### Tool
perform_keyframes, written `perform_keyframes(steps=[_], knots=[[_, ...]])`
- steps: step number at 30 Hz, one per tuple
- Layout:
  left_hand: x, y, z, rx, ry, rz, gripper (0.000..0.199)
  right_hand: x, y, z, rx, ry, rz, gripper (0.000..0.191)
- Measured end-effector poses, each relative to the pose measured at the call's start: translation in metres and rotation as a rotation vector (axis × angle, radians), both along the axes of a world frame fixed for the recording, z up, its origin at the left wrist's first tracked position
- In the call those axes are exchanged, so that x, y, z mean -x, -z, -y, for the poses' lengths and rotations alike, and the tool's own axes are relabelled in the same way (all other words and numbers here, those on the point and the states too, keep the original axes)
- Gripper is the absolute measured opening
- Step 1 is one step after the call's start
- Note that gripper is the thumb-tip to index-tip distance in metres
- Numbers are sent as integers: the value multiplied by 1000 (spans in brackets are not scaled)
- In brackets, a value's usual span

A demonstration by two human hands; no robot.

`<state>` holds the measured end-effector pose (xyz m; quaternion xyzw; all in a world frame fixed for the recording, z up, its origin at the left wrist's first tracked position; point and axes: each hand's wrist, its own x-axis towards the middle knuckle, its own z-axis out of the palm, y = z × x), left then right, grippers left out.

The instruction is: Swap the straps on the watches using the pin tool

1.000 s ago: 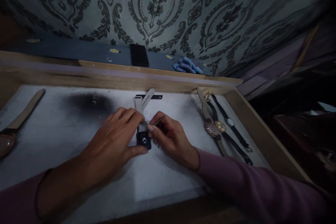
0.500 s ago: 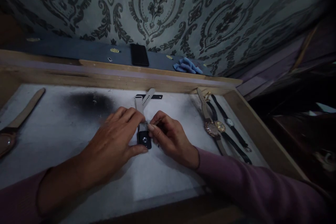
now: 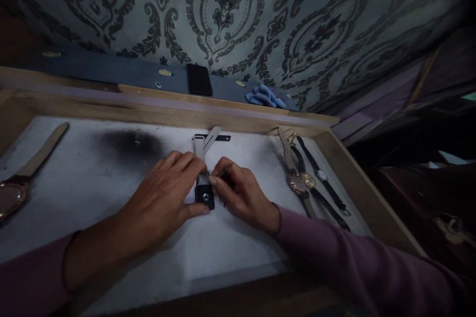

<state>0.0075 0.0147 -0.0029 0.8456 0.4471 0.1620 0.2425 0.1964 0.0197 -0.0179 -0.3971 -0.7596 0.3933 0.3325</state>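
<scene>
A black smartwatch (image 3: 205, 197) lies in the tray with a round sensor on its upturned back. My left hand (image 3: 169, 188) grips it, thumb at its lower edge and fingertips at its upper end. My right hand (image 3: 241, 190) is closed in a pinch beside the upper end of the watch. A thin dark tool (image 3: 223, 173) shows between its fingers; its kind and tip cannot be made out. Beyond my fingers lie a pale strap piece with a loop end (image 3: 199, 144) and a pale strap piece with holes (image 3: 211, 137). Where they join the watch is hidden.
A flat black strip (image 3: 223, 138) lies under the pale straps. Several wristwatches, one gold-faced (image 3: 308, 180), lie at the right; a large brown-strapped watch (image 3: 13, 195) lies at the left. Wooden walls (image 3: 156, 101) edge the tray. Behind are a black phone (image 3: 199, 79) and a blue cloth (image 3: 265, 96).
The view has shifted slightly. Both hands stay at the smartwatch in almost the same pose, with only slight finger movement.
</scene>
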Motion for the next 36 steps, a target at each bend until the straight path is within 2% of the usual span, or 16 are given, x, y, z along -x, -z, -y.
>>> perform_keyframes(steps=[18,36], knots=[[-1,-5,0,15,-4,-33,33,-2,4,-3,10,2,-55,14],[-2,-3,0,-6,0,-36,36,-1,4,-3,-1,-11,-59,13]])
